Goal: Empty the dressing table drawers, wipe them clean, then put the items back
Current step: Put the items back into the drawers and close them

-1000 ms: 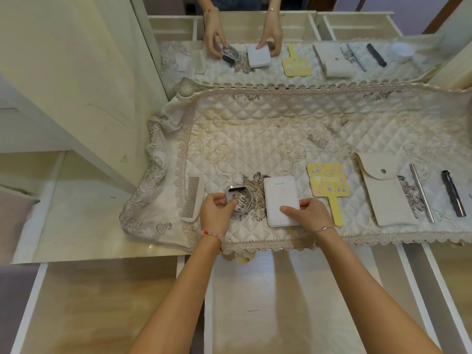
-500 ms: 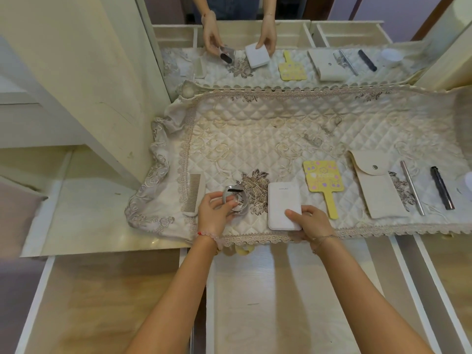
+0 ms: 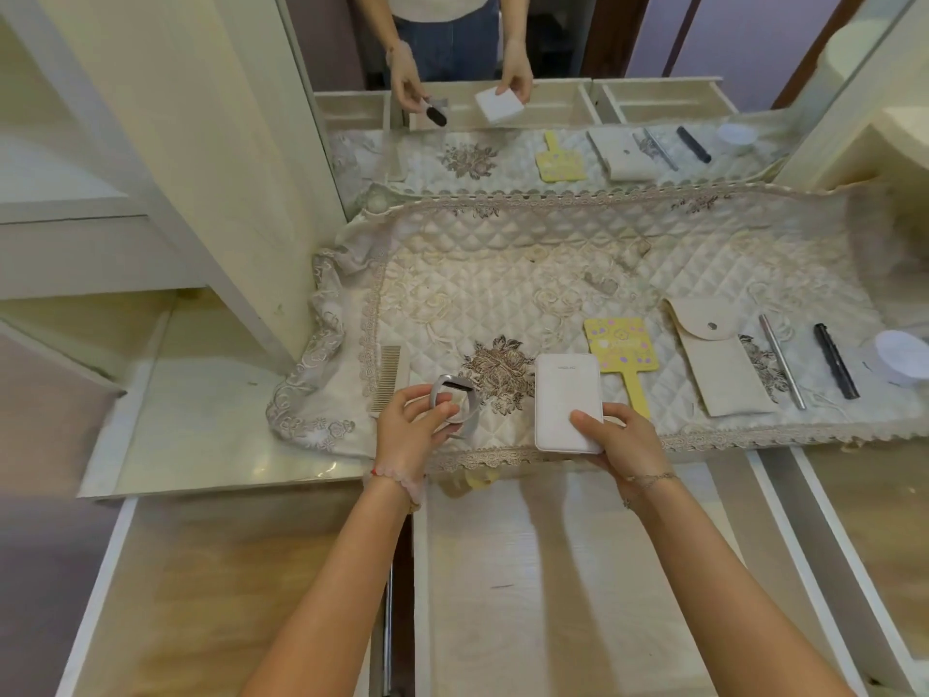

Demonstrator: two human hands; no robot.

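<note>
Looking glossy white, one power bank (image 3: 565,394) is pinched by the grip of the right hand (image 3: 621,442) at the counter (image 3: 201,420) edge; one grey wristband (image 3: 455,383) is clasped by the left hand (image 3: 407,435). One comb (image 3: 389,377), one mirror (image 3: 621,344) too.

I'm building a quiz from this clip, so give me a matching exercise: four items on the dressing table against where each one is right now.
Things: 1 wristband; 2 power bank; 3 comb; 4 yellow mirror.
Places: A in the right hand; B at the cloth's left edge; C in the left hand; D beside the pouch.
Pairs: 1-C; 2-A; 3-B; 4-D.
</note>
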